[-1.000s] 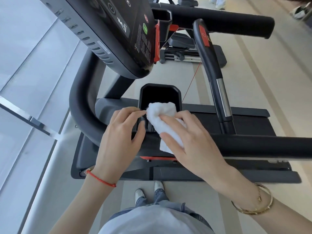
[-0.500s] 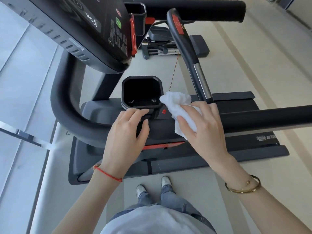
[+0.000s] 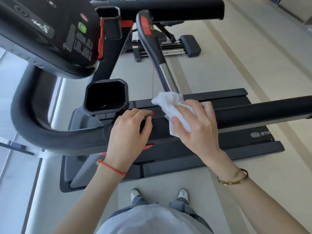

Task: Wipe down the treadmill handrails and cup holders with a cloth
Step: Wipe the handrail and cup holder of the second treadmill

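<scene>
My right hand grips a bunched white cloth and holds it against the near black handrail, just right of the near cup holder. That cup holder is a dark square well with an open top. My left hand rests on the same handrail below the cup holder, fingers curled over the bar. A second cup holder sits further away beside the console. The far handrail runs across the top.
The black console hangs over the upper left. A slanted grip bar with a silver section rises behind the cloth. The treadmill deck lies below the rail. Other gym equipment stands on the floor beyond. My shoes stand behind the deck.
My right hand has carried the cloth out of the near cup holder and rightwards along the handrail. My left hand stays on the rail below the cup holder.
</scene>
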{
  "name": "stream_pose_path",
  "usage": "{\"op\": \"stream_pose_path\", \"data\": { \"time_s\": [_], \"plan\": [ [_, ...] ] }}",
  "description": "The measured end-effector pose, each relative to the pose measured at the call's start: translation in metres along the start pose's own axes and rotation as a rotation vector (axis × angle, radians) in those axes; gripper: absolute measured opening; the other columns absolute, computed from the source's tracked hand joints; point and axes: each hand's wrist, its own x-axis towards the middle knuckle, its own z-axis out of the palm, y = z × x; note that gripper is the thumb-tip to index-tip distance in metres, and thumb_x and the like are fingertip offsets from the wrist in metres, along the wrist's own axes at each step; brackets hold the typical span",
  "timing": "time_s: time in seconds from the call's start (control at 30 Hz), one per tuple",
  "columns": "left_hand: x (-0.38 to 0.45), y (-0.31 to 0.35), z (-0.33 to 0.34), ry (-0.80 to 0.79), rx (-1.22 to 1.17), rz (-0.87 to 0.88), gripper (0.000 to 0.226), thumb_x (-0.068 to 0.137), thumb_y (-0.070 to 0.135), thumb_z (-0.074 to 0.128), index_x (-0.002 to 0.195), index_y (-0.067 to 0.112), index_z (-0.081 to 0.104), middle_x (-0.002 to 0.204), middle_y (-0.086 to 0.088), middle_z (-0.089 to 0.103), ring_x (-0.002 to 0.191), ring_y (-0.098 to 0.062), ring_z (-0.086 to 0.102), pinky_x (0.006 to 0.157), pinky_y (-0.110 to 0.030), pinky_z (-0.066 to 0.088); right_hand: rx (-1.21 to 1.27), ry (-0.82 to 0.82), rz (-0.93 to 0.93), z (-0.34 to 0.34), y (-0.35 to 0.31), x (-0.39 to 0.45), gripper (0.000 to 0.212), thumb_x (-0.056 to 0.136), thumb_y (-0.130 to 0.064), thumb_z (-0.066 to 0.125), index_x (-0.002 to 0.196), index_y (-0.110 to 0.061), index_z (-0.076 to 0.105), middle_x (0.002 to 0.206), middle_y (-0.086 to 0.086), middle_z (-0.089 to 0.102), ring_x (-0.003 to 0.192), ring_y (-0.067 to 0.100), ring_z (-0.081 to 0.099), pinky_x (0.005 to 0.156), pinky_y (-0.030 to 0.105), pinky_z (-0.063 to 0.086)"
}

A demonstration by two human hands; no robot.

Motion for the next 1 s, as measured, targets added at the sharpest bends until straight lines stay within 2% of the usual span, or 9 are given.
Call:
{"op": "stream_pose_path", "data": {
  "time_s": [0.27, 0.4, 0.67, 0.77, 1.0],
  "plan": [
    [0.019, 0.068, 0.059, 0.001, 0.014, -0.013, 0.021, 0.097, 0.021, 0.056, 0.109, 0.015, 0.072, 0.104, 0.005, 0.072, 0.097, -0.017, 0.065, 0.081, -0.035, 0.052, -0.042, 0.013, 0.032, -0.039, 0.105, -0.01, 0.027, 0.095, -0.036, 0.055, 0.1, -0.015, 0.072, 0.108, 0.002, 0.065, 0.083, 0.022, 0.04, 0.074, 0.031, 0.041],
    [0.028, 0.102, 0.09, 0.01, 0.016, -0.011, 0.021, 0.097, 0.02, 0.056, 0.108, 0.015, 0.073, 0.1, 0.003, 0.072, 0.092, -0.02, 0.066, 0.08, -0.039, 0.053, -0.06, 0.022, 0.079, -0.058, 0.15, -0.016, 0.029, 0.096, -0.038, 0.052, 0.101, -0.017, 0.071, 0.108, 0.001, 0.064, 0.085, 0.021, 0.038, 0.074, 0.03, 0.04],
    [0.043, 0.155, 0.137, 0.011, 0.027, 0.003, 0.021, 0.097, 0.018, 0.056, 0.108, 0.013, 0.073, 0.097, 0.001, 0.072, 0.087, -0.022, 0.066, 0.076, -0.039, 0.053, -0.036, -0.009, -0.069, -0.069, 0.188, -0.018, 0.03, 0.095, -0.039, 0.055, 0.103, -0.015, 0.071, 0.109, 0.002, 0.066, 0.083, 0.023, 0.043, 0.073, 0.032, 0.041],
    [0.048, 0.172, 0.153, 0.007, 0.014, 0.0, 0.021, 0.098, 0.019, 0.055, 0.109, 0.014, 0.072, 0.099, 0.003, 0.072, 0.086, -0.02, 0.065, 0.077, -0.038, 0.053, -0.068, 0.009, -0.009, -0.086, 0.224, -0.022, 0.029, 0.095, -0.039, 0.054, 0.1, -0.016, 0.071, 0.107, 0.001, 0.065, 0.082, 0.024, 0.042, 0.071, 0.034, 0.041],
    [0.06, 0.209, 0.183, -0.023, -0.004, 0.038, 0.02, 0.097, 0.021, 0.055, 0.106, 0.016, 0.073, 0.096, 0.005, 0.071, 0.085, -0.018, 0.066, 0.071, -0.037, 0.054, -0.114, -0.021, 0.144, -0.124, 0.288, -0.031, 0.035, 0.097, -0.044, 0.047, 0.105, -0.018, 0.07, 0.111, 0.002, 0.062, 0.088, 0.025, 0.044, 0.076, 0.035, 0.041]
  ]
}}
